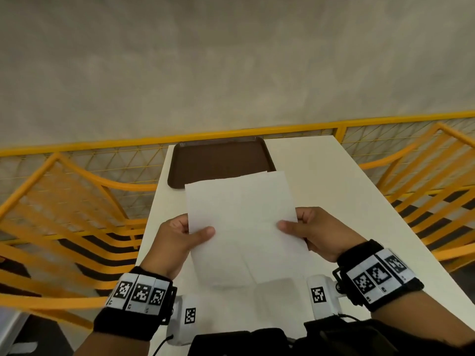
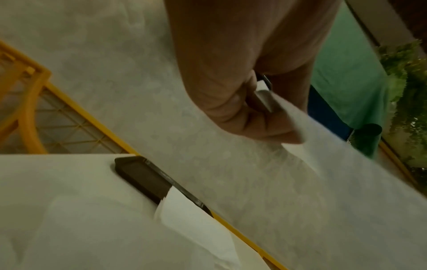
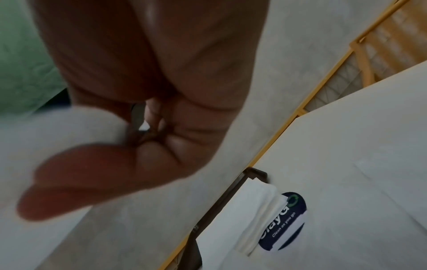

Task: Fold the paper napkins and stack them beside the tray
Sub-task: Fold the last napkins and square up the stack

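Note:
A white paper napkin [image 1: 241, 217], unfolded with creases, is held up above the white table [image 1: 334, 191]. My left hand [image 1: 185, 235] pinches its left edge, thumb on top. My right hand [image 1: 303, 227] pinches the right edge the same way. The napkin hides the near end of the brown tray [image 1: 221, 160], which lies at the table's far left. In the left wrist view the left hand [image 2: 265, 113] grips the napkin [image 2: 346, 173], and another napkin [image 2: 196, 222] lies against the tray [image 2: 143, 177]. The right wrist view shows my right hand [image 3: 129, 146] and a folded napkin stack [image 3: 256, 210] beside the tray [image 3: 231, 190].
A round dark sticker [image 3: 286, 224] lies on the table next to the folded stack. Yellow railing [image 1: 282, 129] runs behind the table, with yellow chairs [image 1: 66, 217] on the left and yellow chairs [image 1: 431, 181] on the right. A grey wall stands beyond.

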The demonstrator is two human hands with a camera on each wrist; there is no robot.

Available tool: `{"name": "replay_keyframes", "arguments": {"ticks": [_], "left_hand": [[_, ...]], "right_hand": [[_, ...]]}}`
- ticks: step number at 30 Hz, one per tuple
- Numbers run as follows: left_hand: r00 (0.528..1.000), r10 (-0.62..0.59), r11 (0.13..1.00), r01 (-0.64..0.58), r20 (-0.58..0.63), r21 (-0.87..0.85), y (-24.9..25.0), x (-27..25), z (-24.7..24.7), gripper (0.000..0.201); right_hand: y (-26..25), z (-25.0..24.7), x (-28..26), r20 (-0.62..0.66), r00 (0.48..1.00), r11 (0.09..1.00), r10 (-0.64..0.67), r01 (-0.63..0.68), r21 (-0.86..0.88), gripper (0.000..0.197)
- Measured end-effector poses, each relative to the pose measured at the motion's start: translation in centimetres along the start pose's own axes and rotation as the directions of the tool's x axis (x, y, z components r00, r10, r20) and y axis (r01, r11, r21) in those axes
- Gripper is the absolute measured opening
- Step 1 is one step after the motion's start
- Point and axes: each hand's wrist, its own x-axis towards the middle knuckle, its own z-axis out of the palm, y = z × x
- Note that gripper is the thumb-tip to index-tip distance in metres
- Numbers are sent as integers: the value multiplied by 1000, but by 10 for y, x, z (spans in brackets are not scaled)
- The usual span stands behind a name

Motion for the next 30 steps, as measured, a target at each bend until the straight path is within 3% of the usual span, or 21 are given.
{"name": "replay_keyframes", "arguments": {"ticks": [4,7,11,16,21,23,25,27,30], "left_hand": [[998,-39,998,37,47,50,3,-1,-7,42],[998,-60,993,59,6,105,5,0,-7,22],[995,-102,990,102,-7,95,8,2,-11,21],[996,-94,993,95,-12,76,14,7,-16,24],[994,-112,987,112,-10,111,19,11,-23,46],[992,-122,991,123,-21,49,19,13,-26,44],[989,-149,982,147,-4,-119,20,14,-24,34],[973,-229,940,231,40,-252,17,15,-21,25],[940,-338,928,342,54,-150,-2,18,-14,32]], "right_hand": [[9,3,-1,-118,992,999,-33,35,16,24],[11,5,-3,-110,993,995,-45,54,83,22],[13,8,-1,-124,992,959,-25,59,276,24],[10,15,3,-143,990,921,-12,67,383,29],[8,19,1,-142,989,891,-28,89,446,28],[10,20,2,-160,987,907,-26,91,412,25],[17,22,9,-192,980,936,-56,118,331,15],[26,21,15,-257,963,959,-81,145,242,14],[37,17,22,-362,922,978,-137,183,96,13]]}}
